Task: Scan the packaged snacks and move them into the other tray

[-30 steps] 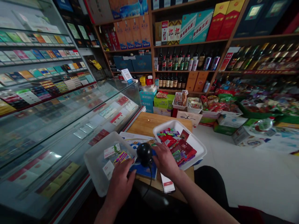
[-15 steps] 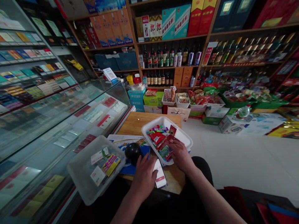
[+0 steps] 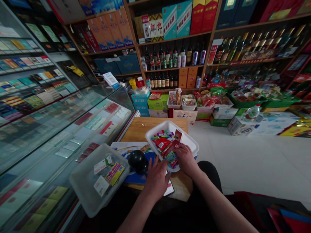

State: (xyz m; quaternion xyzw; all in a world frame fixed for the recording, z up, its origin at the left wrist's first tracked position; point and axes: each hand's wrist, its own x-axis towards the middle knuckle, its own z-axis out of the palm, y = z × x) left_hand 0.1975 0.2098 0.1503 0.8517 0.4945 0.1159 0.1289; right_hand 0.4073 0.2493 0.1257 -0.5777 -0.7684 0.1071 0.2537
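My right hand [image 3: 187, 160] is over the white plastic tray [image 3: 191, 141], its fingers closed at the edge of a dark red packet [image 3: 176, 144]. Around it lie a bright red packet [image 3: 162, 143] and several small colourful wrapped sweets. My left hand [image 3: 157, 179] has its fingers apart and reaches toward the tray's near side. Beneath that hand is a smartphone [image 3: 169, 189], mostly covered, with part of its screen showing. Left of the fingers, a black rounded device [image 3: 137, 160] stands on a blue printed sheet [image 3: 133, 177].
A translucent bin [image 3: 84, 184] holding small boxes and a yellow-purple pack [image 3: 115, 173] stands at the left, against the glass display counter [image 3: 97, 97]. Under the tray is a wooden table [image 3: 138, 124]. Shelves of bottles and boxed goods line the back, with snack baskets below.
My left hand has moved slightly right and forward from the phone's left side, now covering more of its screen. My right hand stays on the dark red packet. The view has shifted slightly.
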